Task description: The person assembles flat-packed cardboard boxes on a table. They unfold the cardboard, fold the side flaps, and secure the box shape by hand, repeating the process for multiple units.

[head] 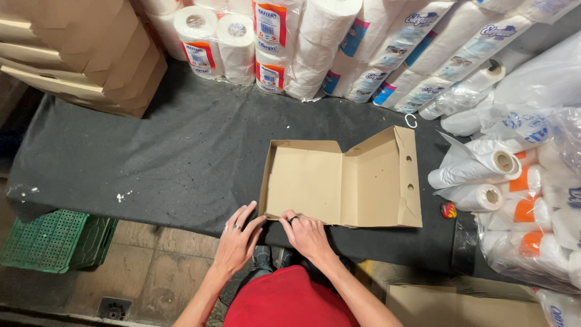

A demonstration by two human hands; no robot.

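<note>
Cardboard box (pixel 339 180), brown and half-folded, lies on the dark felt-covered table (pixel 151 151) with its long axis running left to right and its lid flap open toward the right, two round holes near that edge. Its tray holds nothing. The right hand (pixel 305 233) pinches the near wall with fingers curled narrow; the left hand (pixel 237 237) rests spread and flat at the near left corner, gripping nothing. Wrapped paper rolls (pixel 339 42) line the far side.
</note>
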